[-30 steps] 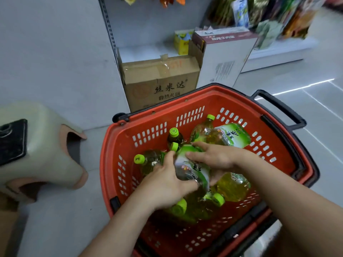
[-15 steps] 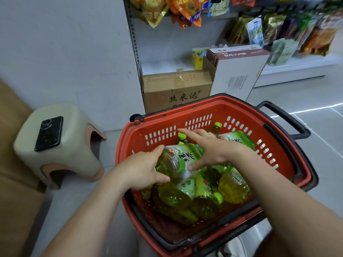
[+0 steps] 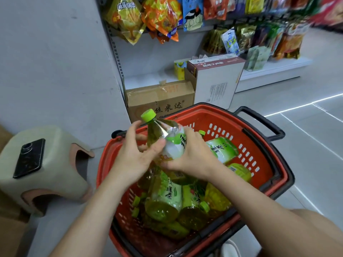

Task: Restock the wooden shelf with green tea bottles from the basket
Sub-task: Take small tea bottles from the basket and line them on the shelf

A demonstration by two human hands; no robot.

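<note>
Over basket (image 3: 232, 130), green tea bottle (image 3: 167, 134) tilted, pointing up-left, left hand (image 3: 133, 154) and right hand (image 3: 193, 154) clasping it

One green tea bottle (image 3: 167, 132) is up off the pile, held between two hands: one left hand (image 3: 133, 156) and one right hand (image 3: 191, 156). Below them stands one red basket (image 3: 104, 164) with one black handle (image 3: 263, 121) showing. Inside it I count at least six bottles (image 3: 165, 197) lying in a heap; they overlap too much for a firmer number. To the left sits one stool (image 3: 55, 164) with one phone (image 3: 29, 157) on top. By the wall there are three boxes: one brown carton (image 3: 159, 101), one white box (image 3: 217, 84) and one small yellow box (image 3: 179, 68). The hanging snack bags (image 3: 159, 17) are many, too blurred to number.
</note>
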